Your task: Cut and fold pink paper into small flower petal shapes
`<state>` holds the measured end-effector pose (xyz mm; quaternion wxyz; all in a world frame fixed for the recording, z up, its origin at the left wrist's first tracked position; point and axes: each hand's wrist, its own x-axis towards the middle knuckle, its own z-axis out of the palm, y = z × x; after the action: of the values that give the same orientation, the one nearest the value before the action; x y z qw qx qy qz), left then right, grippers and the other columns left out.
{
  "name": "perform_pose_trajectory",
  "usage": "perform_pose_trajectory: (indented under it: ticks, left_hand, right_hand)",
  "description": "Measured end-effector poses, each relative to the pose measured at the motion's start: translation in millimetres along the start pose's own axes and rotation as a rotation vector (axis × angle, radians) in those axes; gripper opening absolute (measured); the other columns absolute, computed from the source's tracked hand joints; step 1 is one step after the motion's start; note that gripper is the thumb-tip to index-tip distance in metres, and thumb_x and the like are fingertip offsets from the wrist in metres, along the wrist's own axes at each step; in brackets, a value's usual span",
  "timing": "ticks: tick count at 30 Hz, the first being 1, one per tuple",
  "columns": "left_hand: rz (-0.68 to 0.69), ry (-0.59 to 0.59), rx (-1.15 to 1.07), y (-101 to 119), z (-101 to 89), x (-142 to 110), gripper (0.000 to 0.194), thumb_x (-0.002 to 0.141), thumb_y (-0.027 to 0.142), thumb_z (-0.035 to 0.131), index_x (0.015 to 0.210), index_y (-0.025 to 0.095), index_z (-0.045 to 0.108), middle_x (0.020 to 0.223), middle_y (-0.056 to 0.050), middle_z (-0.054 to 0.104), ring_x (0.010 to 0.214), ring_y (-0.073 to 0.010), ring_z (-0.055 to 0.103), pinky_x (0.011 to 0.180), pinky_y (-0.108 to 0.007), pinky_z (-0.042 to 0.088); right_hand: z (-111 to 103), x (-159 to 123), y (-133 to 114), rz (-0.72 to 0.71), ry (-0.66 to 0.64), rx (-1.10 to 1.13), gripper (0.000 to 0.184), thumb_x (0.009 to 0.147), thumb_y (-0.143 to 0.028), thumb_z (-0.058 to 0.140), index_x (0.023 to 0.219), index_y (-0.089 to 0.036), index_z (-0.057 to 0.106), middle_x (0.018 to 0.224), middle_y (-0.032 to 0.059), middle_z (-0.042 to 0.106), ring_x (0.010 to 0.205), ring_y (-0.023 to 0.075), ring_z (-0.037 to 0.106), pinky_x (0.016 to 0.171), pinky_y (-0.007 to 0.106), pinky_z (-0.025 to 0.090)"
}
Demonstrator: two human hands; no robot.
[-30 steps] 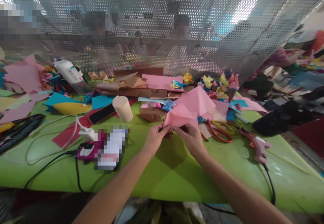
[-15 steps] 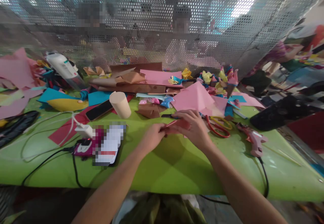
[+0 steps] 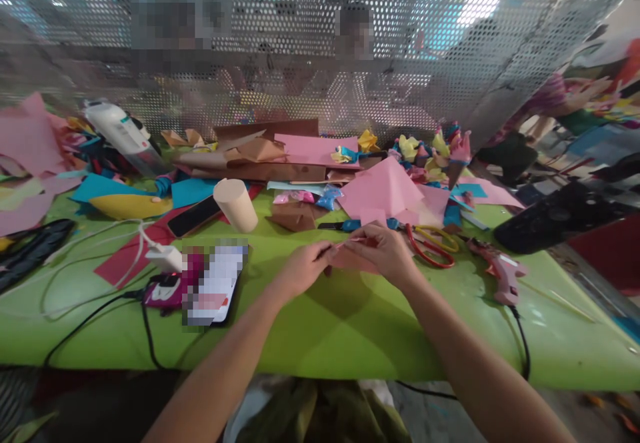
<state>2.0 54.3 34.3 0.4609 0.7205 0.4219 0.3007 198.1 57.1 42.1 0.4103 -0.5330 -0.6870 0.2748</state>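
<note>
Holds a small folded piece of pink paper [image 3: 357, 263] near the middle of the frame, above a glossy green tabletop [image 3: 320, 343]. Pinches its left end between the nearly closed thumb and fingers of the left hand [image 3: 300, 271]; grips its upper edge in the right hand [image 3: 385, 251], thumb and forefinger together, the other fingers curled. Shows just beyond, a slim blue and black tool [image 3: 353, 225] and a large creased pink paper sheet [image 3: 385, 189]. Farther right, has scissors with red handles [image 3: 425, 249], then a pink glue gun [image 3: 505, 279]—lying right of centre. At left of centre, shows an upright beige paper cylinder [image 3: 236, 208], and lower down a phone with a lit, blurred screen [image 3: 217, 286] beside a magenta power strip [image 3: 165, 293]. Across the top, shows a perforated metal sheet [image 3: 295, 89].
</note>
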Motion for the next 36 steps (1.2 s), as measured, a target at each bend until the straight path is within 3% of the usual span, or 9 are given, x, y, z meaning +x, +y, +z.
perform_pose_trajectory:
  ticks: [5, 11, 13, 15, 18, 21, 27, 32, 36]
  left_hand:
    - [0.002, 0.031, 0.012, -0.7, -1.1, 0.2, 0.028, 0.092, 0.037, 0.05, 0.089, 0.021, 0.072, 0.072, -0.003, 0.069, 0.065, -0.0191, 0.06, 0.061, -0.026, 0.041]
    - [-0.022, 0.029, -0.046, 2.8, -1.2, 1.4, 0.026, 0.089, 0.04, 0.055, 0.083, 0.022, 0.073, 0.083, -0.003, 0.073, 0.079, -0.022, 0.064, 0.07, -0.028, 0.044]
    - [-0.064, 0.09, -0.143, 1.4, -0.7, 3.2, 0.026, 0.087, 0.041, 0.057, 0.082, 0.021, 0.072, 0.084, -0.004, 0.073, 0.079, -0.0213, 0.064, 0.073, -0.028, 0.045]
    - [-0.14, 0.196, -0.295, -1.0, -0.3, 5.2, 0.028, 0.085, 0.043, 0.058, 0.084, 0.019, 0.072, 0.084, -0.005, 0.074, 0.074, -0.0192, 0.062, 0.071, -0.028, 0.045]
    - [-0.242, 0.316, -0.534, -4.3, 0.0, 7.1, 0.037, 0.08, 0.049, 0.063, 0.094, 0.015, 0.07, 0.082, -0.008, 0.074, 0.066, -0.0162, 0.06, 0.067, -0.027, 0.044]
    - [-0.253, 0.358, -0.676, -5.7, 0.1, 8.0, 0.048, 0.074, 0.053, 0.069, 0.101, 0.014, 0.068, 0.083, -0.01, 0.075, 0.066, -0.0158, 0.061, 0.065, -0.027, 0.045]
    - [-0.235, 0.36, -0.766, -6.9, 5.6, 9.5, 0.052, 0.067, 0.057, 0.075, 0.098, 0.015, 0.069, 0.086, -0.01, 0.074, 0.068, -0.0155, 0.062, 0.066, -0.027, 0.047]
    - [-0.225, 0.333, -0.669, -5.8, 11.2, 7.3, 0.045, 0.071, 0.056, 0.073, 0.091, 0.015, 0.072, 0.076, -0.004, 0.069, 0.063, -0.0128, 0.056, 0.065, -0.025, 0.046]
    - [-0.168, 0.289, -0.491, -0.8, 10.9, 3.9, 0.038, 0.08, 0.049, 0.065, 0.098, 0.017, 0.073, 0.09, -0.005, 0.073, 0.085, -0.0198, 0.063, 0.078, -0.028, 0.048]
  right_hand:
    - [1.3, -0.1, 1.5, 0.016, -0.014, 0.006, 0.017, 0.075, -0.04, 0.07, 0.072, -0.023, 0.072, 0.072, 0.0039, 0.067, 0.073, 0.022, 0.06, 0.063, 0.032, 0.043]
    - [3.2, -0.8, 0.1, -0.115, 0.019, -0.121, 0.017, 0.081, -0.04, 0.069, 0.076, -0.024, 0.072, 0.074, 0.0053, 0.069, 0.081, 0.0253, 0.06, 0.075, 0.038, 0.044]
    - [1.1, -2.5, -4.7, -0.19, 0.12, -0.181, 0.017, 0.084, -0.039, 0.067, 0.09, -0.026, 0.073, 0.088, 0.0066, 0.072, 0.093, 0.0275, 0.06, 0.084, 0.042, 0.044]
    - [-1.6, -5.1, -10.5, -0.248, 0.302, -0.219, 0.022, 0.086, -0.039, 0.065, 0.103, -0.027, 0.071, 0.104, 0.0075, 0.07, 0.106, 0.029, 0.058, 0.092, 0.045, 0.041]
    - [-2.6, -8.9, -15.5, -0.252, 0.458, -0.164, 0.015, 0.087, -0.036, 0.063, 0.095, -0.026, 0.07, 0.097, 0.0074, 0.068, 0.1, 0.0269, 0.06, 0.09, 0.043, 0.043]
    - [2.9, -9.8, -13.9, -0.168, 0.347, -0.007, 0.012, 0.085, -0.035, 0.062, 0.083, -0.024, 0.068, 0.08, 0.0046, 0.066, 0.08, 0.0223, 0.06, 0.075, 0.037, 0.047]
    - [19.1, -7.3, -8.1, 0.063, 0.194, 0.272, 0.017, 0.078, -0.037, 0.065, 0.083, -0.022, 0.071, 0.078, 0.0031, 0.07, 0.068, 0.0178, 0.057, 0.061, 0.029, 0.045]
    - [29.5, -5.7, 0.8, 0.158, 0.104, 0.43, 0.017, 0.072, -0.037, 0.068, 0.079, -0.022, 0.07, 0.076, 0.0028, 0.071, 0.068, 0.0194, 0.06, 0.066, 0.032, 0.048]
    - [31.4, -3.6, 10.6, 0.19, 0.115, 0.392, 0.015, 0.069, -0.034, 0.067, 0.075, -0.021, 0.07, 0.076, 0.0035, 0.073, 0.073, 0.0237, 0.064, 0.071, 0.036, 0.05]
